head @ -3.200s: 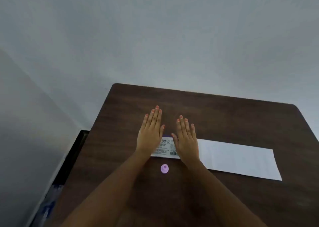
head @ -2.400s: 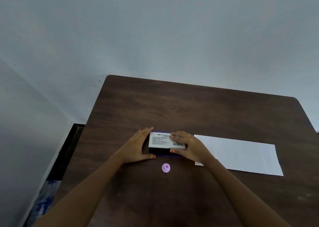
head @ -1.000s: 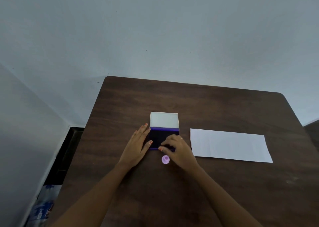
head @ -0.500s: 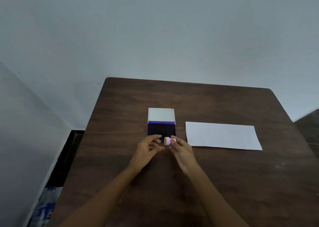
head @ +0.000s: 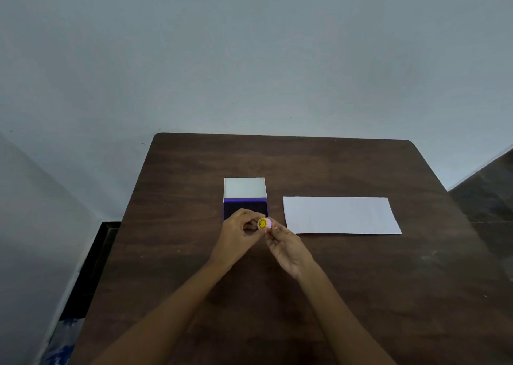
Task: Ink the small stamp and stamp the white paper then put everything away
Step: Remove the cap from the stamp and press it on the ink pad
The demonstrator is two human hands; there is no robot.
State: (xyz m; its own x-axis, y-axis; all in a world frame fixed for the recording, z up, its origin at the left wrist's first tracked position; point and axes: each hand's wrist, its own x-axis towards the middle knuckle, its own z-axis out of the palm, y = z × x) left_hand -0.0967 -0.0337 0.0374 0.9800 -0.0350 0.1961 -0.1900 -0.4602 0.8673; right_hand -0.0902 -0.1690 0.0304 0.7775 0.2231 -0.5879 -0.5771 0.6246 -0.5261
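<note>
A small pink stamp [head: 263,223] with a yellow smiley end is pinched between my two hands, lifted just in front of the ink pad. My left hand [head: 238,234] grips its left side and my right hand [head: 286,246] its right side. The ink pad [head: 244,208] lies open on the table, its dark pad facing up and its white lid [head: 244,187] folded back behind it. The white paper [head: 340,215] lies flat to the right of the pad, untouched.
The dark wooden table [head: 277,159] reaches to a pale wall at the back. Its left edge drops to a dark floor gap [head: 91,267], and something blue and white [head: 62,339] lies down there at the lower left.
The ink pad's lid was opened and folded back. My right hand picked the pink stamp up from the table, and both hands now hold it with the yellow end turned toward me.
</note>
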